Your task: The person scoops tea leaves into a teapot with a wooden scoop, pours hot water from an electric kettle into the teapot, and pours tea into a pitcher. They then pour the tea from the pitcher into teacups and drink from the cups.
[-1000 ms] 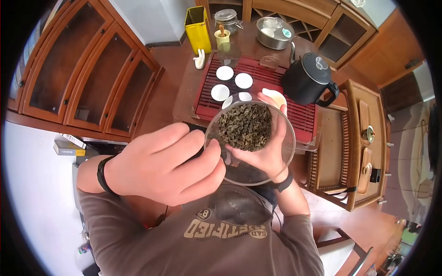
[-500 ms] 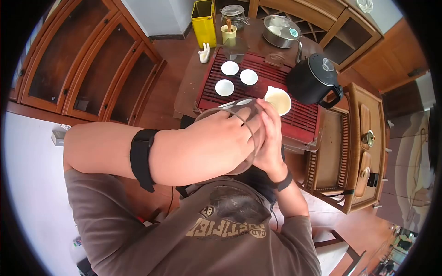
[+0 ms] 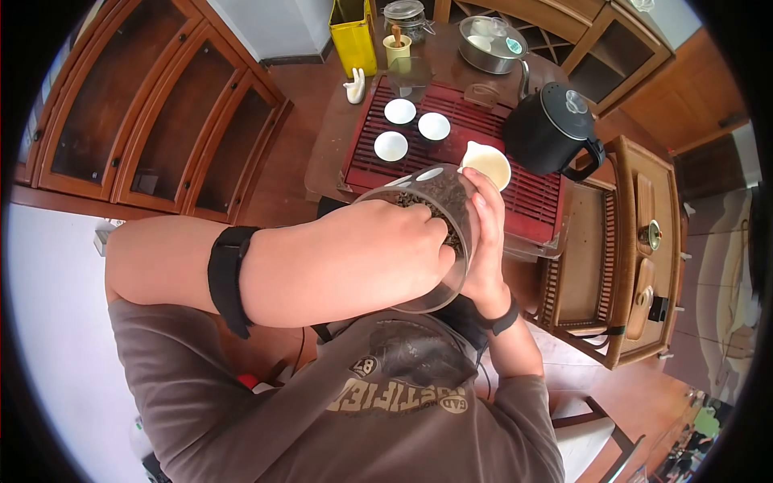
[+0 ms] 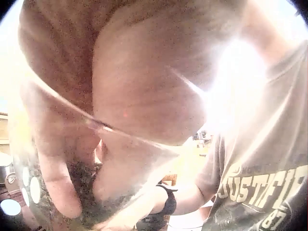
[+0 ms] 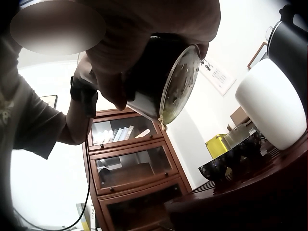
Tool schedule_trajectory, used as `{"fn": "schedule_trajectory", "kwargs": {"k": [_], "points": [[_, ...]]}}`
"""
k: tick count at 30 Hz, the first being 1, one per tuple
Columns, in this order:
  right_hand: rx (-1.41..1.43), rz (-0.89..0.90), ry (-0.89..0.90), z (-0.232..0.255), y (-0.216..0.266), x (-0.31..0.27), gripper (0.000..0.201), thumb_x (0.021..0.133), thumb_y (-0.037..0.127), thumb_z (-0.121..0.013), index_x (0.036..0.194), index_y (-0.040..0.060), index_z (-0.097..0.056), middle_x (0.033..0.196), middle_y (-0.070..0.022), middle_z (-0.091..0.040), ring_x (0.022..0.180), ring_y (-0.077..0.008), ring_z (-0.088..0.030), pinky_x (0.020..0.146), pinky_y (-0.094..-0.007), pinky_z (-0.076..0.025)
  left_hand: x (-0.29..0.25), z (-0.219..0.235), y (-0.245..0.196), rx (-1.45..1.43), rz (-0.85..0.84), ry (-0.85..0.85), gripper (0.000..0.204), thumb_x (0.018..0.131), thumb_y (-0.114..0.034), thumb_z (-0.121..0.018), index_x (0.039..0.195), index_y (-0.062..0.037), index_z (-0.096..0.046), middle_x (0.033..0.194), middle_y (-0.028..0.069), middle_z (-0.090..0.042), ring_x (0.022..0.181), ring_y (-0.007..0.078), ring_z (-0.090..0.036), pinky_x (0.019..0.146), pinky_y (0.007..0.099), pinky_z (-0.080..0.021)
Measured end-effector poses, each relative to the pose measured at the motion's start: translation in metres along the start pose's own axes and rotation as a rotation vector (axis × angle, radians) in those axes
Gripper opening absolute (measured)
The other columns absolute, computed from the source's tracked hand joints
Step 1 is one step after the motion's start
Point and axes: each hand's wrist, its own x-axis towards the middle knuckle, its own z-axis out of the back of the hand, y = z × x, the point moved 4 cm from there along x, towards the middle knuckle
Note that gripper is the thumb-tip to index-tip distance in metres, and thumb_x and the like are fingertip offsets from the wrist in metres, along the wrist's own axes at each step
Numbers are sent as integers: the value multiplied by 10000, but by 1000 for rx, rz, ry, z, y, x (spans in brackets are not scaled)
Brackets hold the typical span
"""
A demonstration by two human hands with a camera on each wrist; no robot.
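Observation:
A clear glass jar (image 3: 439, 302) of dark, curled tea leaves (image 3: 455, 239) is tilted above the near side of a red tea tray. My right hand (image 3: 486, 229) holds the jar from outside, thumb and fingers around its wall; the right wrist view shows its round base (image 5: 181, 86). Through the jar's mouth reaches my left hand (image 3: 378, 241). In the left wrist view a finger (image 4: 60, 185) and the thumb stand apart among the leaves, their grip partly hidden; I cannot tell whether they pinch any. Beyond the right fingertips sits a white spouted pitcher (image 3: 488, 167) of pale liquid.
Three cups, one nearest (image 3: 391, 146), stand on the slatted red tea tray (image 3: 527, 193). A black kettle (image 3: 551, 121) stands at the tray's right. Behind are a yellow tin (image 3: 354, 48), a lidded jar (image 3: 405, 22) and a steel pot (image 3: 491, 56). A wicker cart (image 3: 636, 322) stands right.
My left hand, loosely curled outside the jar at first, has moved right and into it, down to the leaves. The jar has tipped over toward that hand. My right hand keeps hold.

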Motion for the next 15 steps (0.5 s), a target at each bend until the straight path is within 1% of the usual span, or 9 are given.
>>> {"fn": "schedule_trajectory", "kwargs": {"k": [4, 5, 6, 7, 9, 10, 11, 14, 15], "points": [[30, -35, -7, -1, -1, -1, 1054, 650, 101, -927, 1538, 112, -358, 1493, -267, -463, 1314, -481, -531, 1075, -548, -484, 6, 4, 5, -5, 43, -30, 218, 811, -98, -678, 1011, -16, -648, 868, 107, -659, 891, 249, -710, 796, 370, -594], [29, -36, -7, -3, -3, -4, 1054, 650, 101, -927, 1538, 112, -358, 1493, -267, -463, 1314, -481, -531, 1075, -548, -484, 8, 6, 7, -52, 42, -22, 240, 819, -85, -673, 1045, -9, -648, 879, 114, -663, 896, 262, -712, 796, 381, -594], [52, -55, -14, -5, -7, -7, 1081, 643, 125, -943, 1546, 112, -350, 1499, -269, -460, 1321, -480, -528, 1081, -546, -479, 9, 9, 8, -99, 41, -14, 262, 827, -73, -668, 1079, -3, -648, 890, 120, -667, 901, 275, -713, 795, 392, -593], [76, -75, -22, -6, -9, -10, 1108, 635, 149, -960, 1554, 113, -342, 1504, -270, -457, 1328, -478, -524, 1088, -544, -473, 8, 12, 8, -101, 41, -13, 262, 827, -73, -668, 1079, -3, -648, 890, 120, -667, 901, 275, -713, 795, 392, -593], [67, -87, -1, -2, -7, -8, 1146, 621, 176, -976, 1564, 114, -328, 1513, -269, -453, 1338, -475, -519, 1094, -543, -466, 3, 20, 9, -168, 66, -90, 323, 836, -56, -657, 1152, 7, -638, 937, 134, -690, 903, 310, -712, 797, 405, -592], [60, -98, 19, -1, -6, -7, 1186, 607, 204, -993, 1575, 116, -315, 1522, -269, -449, 1347, -472, -513, 1101, -543, -460, 1, 23, 10, -170, 69, -90, 323, 836, -56, -657, 1152, 7, -638, 937, 134, -690, 903, 310, -712, 797, 405, -592], [87, -120, 19, -1, -7, -8, 1256, 576, 242, -1012, 1594, 122, -287, 1537, -267, -440, 1368, -461, -502, 1109, -551, -449, -1, 25, 13, -240, 86, -93, 313, 848, -56, -669, 1155, 0, -650, 946, 133, -699, 897, 320, -713, 790, 410, -590], [90, -148, 19, -1, -7, -10, 1274, 572, 250, -1014, 1600, 126, -272, 1536, -263, -443, 1370, -461, -498, 1106, -550, -452, -4, 31, 17, -363, 121, -121, 274, 873, -60, -694, 1144, -21, -679, 949, 131, -713, 874, 337, -712, 765, 415, -586], [103, -154, 32, -1, -6, -11, 1261, 599, 258, -1011, 1604, 127, -260, 1536, -272, -435, 1372, -458, -496, 1110, -545, -453, -4, 34, 18, -417, 138, -145, 245, 887, -65, -707, 1130, -36, -697, 944, 131, -718, 857, 344, -711, 746, 414, -584]]}}
